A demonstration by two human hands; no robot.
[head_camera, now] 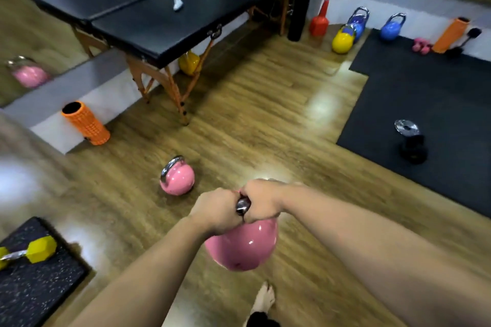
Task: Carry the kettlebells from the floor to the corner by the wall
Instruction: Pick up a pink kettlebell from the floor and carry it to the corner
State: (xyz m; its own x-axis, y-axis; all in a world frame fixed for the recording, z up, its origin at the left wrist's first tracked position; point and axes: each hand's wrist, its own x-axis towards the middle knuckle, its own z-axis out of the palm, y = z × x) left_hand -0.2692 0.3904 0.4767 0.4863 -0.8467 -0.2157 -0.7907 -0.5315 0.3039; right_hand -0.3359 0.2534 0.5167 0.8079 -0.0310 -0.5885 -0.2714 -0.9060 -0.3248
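Note:
A pink kettlebell [243, 245] hangs off the wooden floor in front of me. My left hand [215, 211] and my right hand [261, 202] are both shut on its chrome handle, side by side. A second pink kettlebell [177, 178] rests on the floor to the left, just beyond my hands. Far away by the wall stand a yellow kettlebell [342, 40], a blue kettlebell [359, 20] behind it and another blue kettlebell [391, 29]. One more yellow kettlebell [188, 62] sits under the black table.
A black folding table [148, 24] on orange legs stands at upper left. Orange foam rollers lean at left [86, 123] and far right [450, 34]. A black mat [425, 93] with a black dumbbell [411, 145] covers the right. A yellow dumbbell [29, 251] lies lower left. My bare foot [263, 297] is below.

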